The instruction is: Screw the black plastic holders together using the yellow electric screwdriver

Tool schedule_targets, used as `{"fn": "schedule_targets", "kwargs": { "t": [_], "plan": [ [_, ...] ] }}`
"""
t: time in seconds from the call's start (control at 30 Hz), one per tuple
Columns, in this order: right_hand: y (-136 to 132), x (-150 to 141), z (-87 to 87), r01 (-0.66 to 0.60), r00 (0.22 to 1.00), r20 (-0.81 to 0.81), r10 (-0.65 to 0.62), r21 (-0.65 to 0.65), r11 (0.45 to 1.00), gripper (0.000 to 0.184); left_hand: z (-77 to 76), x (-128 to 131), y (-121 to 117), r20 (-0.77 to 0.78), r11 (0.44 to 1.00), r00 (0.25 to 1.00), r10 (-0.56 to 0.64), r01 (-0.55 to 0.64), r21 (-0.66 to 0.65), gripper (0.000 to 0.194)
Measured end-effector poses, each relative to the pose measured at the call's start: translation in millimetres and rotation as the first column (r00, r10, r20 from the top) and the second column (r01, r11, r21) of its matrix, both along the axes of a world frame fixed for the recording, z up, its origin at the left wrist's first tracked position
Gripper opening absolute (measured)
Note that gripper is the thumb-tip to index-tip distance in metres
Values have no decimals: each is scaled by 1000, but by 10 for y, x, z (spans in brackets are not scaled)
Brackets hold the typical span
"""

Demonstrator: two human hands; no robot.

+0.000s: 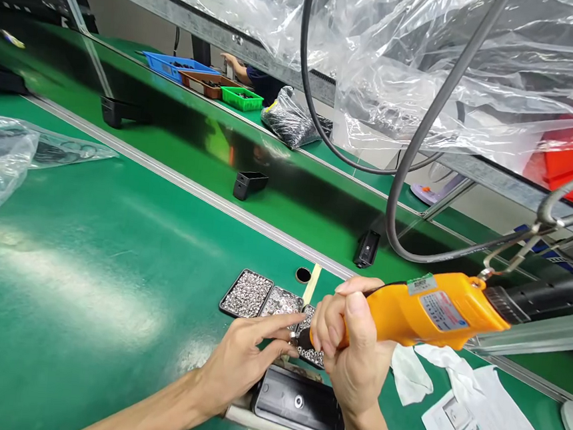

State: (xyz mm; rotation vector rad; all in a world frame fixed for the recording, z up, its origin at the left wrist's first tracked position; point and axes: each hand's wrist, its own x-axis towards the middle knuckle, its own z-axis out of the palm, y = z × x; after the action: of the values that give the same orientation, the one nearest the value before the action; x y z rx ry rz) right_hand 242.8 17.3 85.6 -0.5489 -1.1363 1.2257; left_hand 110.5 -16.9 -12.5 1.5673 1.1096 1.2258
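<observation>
**Loading a screw onto the driver tip**

Before me runs the green bench, with the conveyor belt carrying black housings beyond it. My right hand is wrapped tight around the orange electric screwdriver, its tip angled down-left over the screw trays. Just below lies the black casing, resting on its fixture. My left hand pinches narrowly at the bit, fingertips touching it. I judge a screw is being seated; next calls for steadying the tip squarely over the casing's hole
</observation>
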Motion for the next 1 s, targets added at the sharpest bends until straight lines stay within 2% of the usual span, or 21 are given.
{"fn": "schedule_targets", "kwargs": {
  "t": [0.1,0.2,0.43,0.5,0.63,0.7,0.8,0.87,0.93,1.0],
  "plan": [
    [0,7,-8,4,1000,2,-4,-4,1000,10,38,-22,22,-44,999,998,-43,44,26,37],
    [5,9,-10,12,1000,4,-12,-14,1000,12,48,-14,37,-29,999,999,-22,23,39,38],
    [84,15,-37,29,999,33,-29,-6,1000,9,10,-18,56,-45,998,999,6,-9,-58,63],
    [146,26,-41,51,998,44,-51,-5,999,11,3,-52,52,-76,998,996,56,-55,15,62],
    [349,44,-58,107,991,76,-108,16,994,14,54,-134,14,-134,958,977,167,-129,255,33],
    [496,44,-89,141,986,86,-143,31,990,15,98,-160,-10,-163,935,975,151,-87,345,27],
    [763,22,-185,189,978,81,-191,41,981,18,116,-150,-28,-197,872,978,75,32,489,42],
    [945,-11,-282,215,973,71,-218,50,975,22,69,-103,-22,-228,813,974,8,126,568,48],
    [1101,-55,-393,237,968,69,-240,53,970,25,-20,-30,-10,-269,754,963,-24,194,627,40],
    [1210,-98,-498,250,964,79,-253,48,967,27,-128,46,-1,-275,720,961,17,179,670,31]
  ]
}}
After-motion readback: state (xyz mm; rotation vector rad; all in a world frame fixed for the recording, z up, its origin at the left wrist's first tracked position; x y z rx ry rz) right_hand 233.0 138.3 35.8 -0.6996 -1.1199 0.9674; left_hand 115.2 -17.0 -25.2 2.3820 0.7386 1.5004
